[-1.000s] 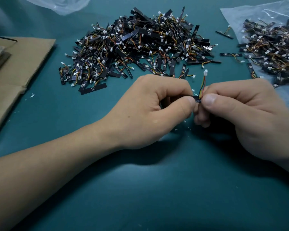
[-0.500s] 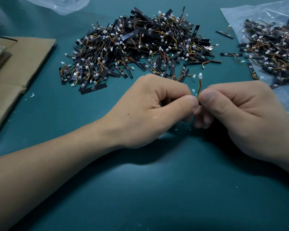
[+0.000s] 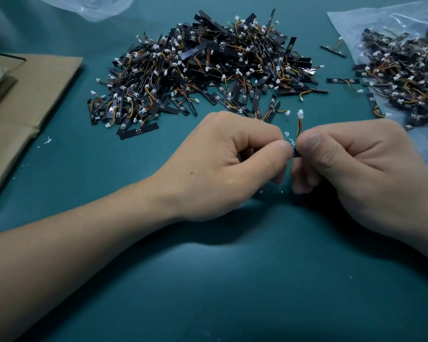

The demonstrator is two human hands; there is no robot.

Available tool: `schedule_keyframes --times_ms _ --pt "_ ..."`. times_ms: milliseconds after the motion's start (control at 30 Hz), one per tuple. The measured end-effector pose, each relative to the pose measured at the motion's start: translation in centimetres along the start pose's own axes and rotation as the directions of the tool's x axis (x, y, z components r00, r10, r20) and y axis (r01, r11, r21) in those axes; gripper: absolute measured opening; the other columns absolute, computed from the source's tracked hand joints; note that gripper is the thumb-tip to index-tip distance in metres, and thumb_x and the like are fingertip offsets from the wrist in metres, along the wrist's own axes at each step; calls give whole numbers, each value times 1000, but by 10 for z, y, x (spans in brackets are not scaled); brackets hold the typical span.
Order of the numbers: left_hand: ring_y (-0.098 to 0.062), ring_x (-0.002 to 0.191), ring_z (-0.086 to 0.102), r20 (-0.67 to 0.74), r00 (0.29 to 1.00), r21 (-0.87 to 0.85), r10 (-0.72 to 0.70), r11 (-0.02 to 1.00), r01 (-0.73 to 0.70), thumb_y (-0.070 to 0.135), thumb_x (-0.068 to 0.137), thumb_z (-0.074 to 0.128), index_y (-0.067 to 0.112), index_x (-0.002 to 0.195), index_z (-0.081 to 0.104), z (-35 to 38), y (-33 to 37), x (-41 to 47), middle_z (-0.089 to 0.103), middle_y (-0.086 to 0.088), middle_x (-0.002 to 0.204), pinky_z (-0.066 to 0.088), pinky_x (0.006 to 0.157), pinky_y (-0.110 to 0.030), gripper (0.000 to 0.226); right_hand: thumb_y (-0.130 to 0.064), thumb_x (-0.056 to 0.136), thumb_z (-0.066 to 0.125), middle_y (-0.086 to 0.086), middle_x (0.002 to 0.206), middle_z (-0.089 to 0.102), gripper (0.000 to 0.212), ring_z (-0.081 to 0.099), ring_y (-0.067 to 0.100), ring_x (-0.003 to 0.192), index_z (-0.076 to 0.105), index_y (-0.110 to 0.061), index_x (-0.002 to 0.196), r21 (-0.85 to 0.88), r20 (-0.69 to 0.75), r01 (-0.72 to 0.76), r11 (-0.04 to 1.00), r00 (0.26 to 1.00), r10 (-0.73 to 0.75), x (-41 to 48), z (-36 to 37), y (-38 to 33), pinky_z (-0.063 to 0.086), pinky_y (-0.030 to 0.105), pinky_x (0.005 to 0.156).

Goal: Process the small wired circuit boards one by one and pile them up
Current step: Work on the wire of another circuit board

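Surface: a teal mat (image 3: 232, 292) covers the bench, and both forearms rest low over it.
Left fingers: the thumb (image 3: 274, 156) presses against curled fingers, pinching one end of a small black board (image 3: 295, 153).
Right fingers: the thumb (image 3: 314, 146) and curled fingers pinch the same board from the other side, with the two thumb tips almost touching.
Left hand (image 3: 223, 166): knuckles up, in a closed grip.
Right hand (image 3: 363, 166): knuckles up, mirroring it.
Board: only a short dark stub shows between the thumbs, so its long axis cannot be told.
Wire lead (image 3: 299, 128): red, yellow and dark strands rise from the pinch, pointing away from the person.
Connector (image 3: 300, 113): white, at the lead's far tip, free of both hands.
Main pile (image 3: 208, 70): a heap of like boards just beyond the hands.
Second pile (image 3: 405, 77): at far right, on a clear plastic bag (image 3: 381, 21).
Stray boards (image 3: 342, 81): lying between the two piles.
Cardboard (image 3: 35, 95): flat at the left edge, well apart from the hands.
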State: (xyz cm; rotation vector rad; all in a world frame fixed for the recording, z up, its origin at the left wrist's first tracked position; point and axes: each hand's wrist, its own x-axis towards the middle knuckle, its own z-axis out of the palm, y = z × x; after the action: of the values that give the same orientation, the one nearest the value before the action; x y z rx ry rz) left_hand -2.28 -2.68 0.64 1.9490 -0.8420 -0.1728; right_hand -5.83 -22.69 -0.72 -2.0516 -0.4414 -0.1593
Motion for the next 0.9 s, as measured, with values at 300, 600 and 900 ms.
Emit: schedule_keyframes --times_ms 300,600,900 --pt "-23 55 52 7 1000 -24 7 1000 -7 8 92 55 7 67 69 -1 0 -1 57 -11 57 39 54 -26 29 -59 103 44 -8 63 66 51 64 12 58 59 -29 64 14 3 2 1000 1000 -2 0 2 -4 44 14 59" --pt "-14 52 49 29 1000 -22 12 1000 -11 5 91 55 4 65 68 -2 0 -2 56 -6 54 36 53 -18 29 -41 105 47 -6 59 63 49 60 10 54 55 -27 58 -42 24 41 998 999 -40 0 1 0 41 13 57" --pt "-4 49 37 -6 1000 -34 15 999 -15 4 90 55 -3 60 61 0 -1 -2 43 -4 49 31 51 -17 31 -43 104 46 -6 64 68 50 65 12 59 61 -23 61 -18 37 17 1000 999 -16 -2 0 1 45 14 60"
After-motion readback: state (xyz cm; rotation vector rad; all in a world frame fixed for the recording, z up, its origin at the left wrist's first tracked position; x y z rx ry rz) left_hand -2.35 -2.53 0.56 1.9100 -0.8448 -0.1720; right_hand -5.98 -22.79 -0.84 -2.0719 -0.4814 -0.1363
